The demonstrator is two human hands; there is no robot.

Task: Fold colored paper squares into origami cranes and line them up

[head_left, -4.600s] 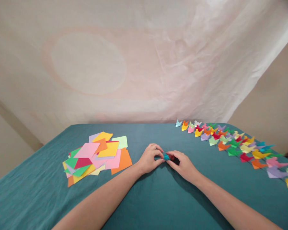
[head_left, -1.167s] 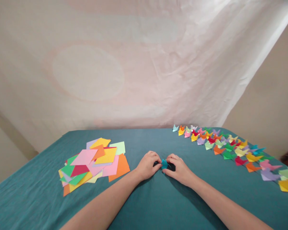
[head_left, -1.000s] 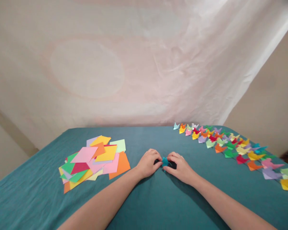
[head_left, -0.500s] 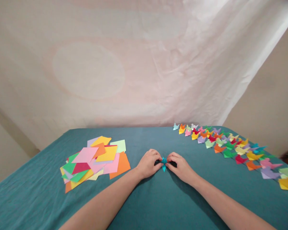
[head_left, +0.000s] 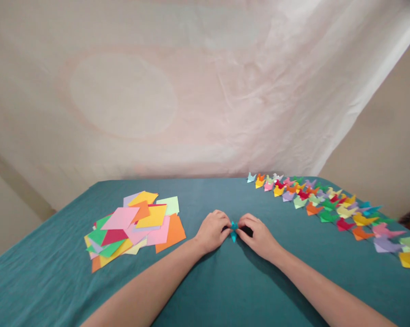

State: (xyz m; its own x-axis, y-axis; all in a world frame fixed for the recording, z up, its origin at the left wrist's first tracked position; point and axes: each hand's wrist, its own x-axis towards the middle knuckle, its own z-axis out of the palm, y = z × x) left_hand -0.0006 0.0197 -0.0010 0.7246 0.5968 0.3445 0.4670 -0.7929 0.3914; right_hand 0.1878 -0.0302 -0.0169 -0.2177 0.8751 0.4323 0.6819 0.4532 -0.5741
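Note:
Between my two hands, near the middle of the table, is a small teal folded paper piece (head_left: pixel 234 235), looking like a partly hidden origami bird. My left hand (head_left: pixel 214 231) pinches its left side between thumb and fingers. On the opposite side, my right hand (head_left: pixel 256 234) pinches it the same way. A pointed tip of the paper sticks down toward me below the fingertips. The fingers cover much of its sides, so the exact folds cannot be made out.
To the left lies a loose pile of coloured square papers (head_left: pixel 121 219), some overlapping. Rows of folded paper birds (head_left: pixel 327 205) in many colours run along the table's right side. A teal cloth covers the table (head_left: pixel 205 290); a pale sheet (head_left: pixel 198 100) hangs behind it.
Both hands stay in nearly the same place, with the fingers drawn slightly closer over the teal paper. Less of its upper part shows now. The view has tilted a little.

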